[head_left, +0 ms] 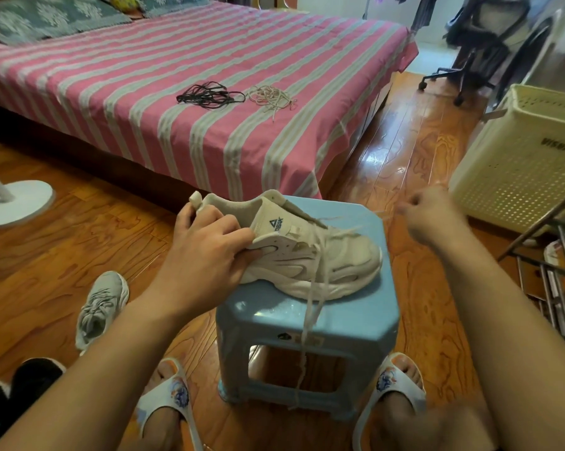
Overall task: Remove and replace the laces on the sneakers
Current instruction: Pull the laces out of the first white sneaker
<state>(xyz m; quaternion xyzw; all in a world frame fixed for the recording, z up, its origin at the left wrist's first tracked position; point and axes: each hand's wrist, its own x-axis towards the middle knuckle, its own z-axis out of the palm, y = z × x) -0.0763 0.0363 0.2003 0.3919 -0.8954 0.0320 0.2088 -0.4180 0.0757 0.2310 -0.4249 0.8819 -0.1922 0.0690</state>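
A cream sneaker lies on a light blue plastic stool, toe pointing right. My left hand grips its heel and collar. My right hand is raised to the right of the shoe and pinches the cream lace, which runs blurred from the eyelets to my fingers. The lace's other end hangs down over the stool's front. A black lace bundle and a beige lace bundle lie on the pink striped bed.
A grey sneaker lies on the wooden floor at left, near black slippers. A white fan base stands far left. A cream laundry basket and a metal rack are at right. My feet wear white slides.
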